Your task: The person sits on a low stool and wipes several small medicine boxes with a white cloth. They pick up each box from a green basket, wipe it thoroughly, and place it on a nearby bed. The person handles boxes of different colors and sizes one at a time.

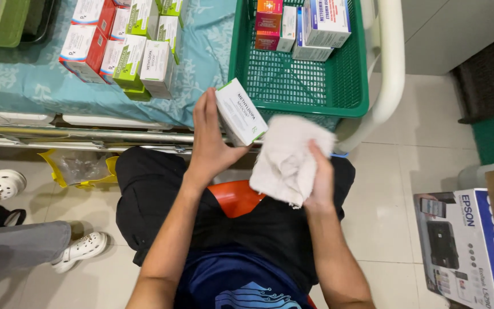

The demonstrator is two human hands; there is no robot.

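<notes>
A: Starting at the far left, what do we have?

B: We see another person's white shoes (81, 249) and grey trouser leg on the floor, then a yellow bag (81, 169) under the bed rail. On the teal sheet (41, 86) above lies a heap of cartons (124, 43), red-and-white and green-and-white, touching one another.

A: And our hands?

B: Our left hand (210, 137) is curled around 1 white box (239, 111) with a green edge, thumb on its near face, fingers behind. It is held tilted over our lap, just in front of the bed's edge. Our right hand (320, 180) is closed on a white cloth (290, 157), bunched and pressed against the box's right end.

A: How far along would we say the wiping is?

B: We judge it partly done. The green basket (315, 86) just right of the box holds about 4 cartons at its far end, with most of its floor bare. The heap on the sheet is far bigger, so we reckon most remains. Whether the basket ones were wiped we cannot tell.

A: Farther right?

B: A white rail (393, 68), pale floor tiles, and a printer carton (464, 246) at the lower right corner.
</notes>
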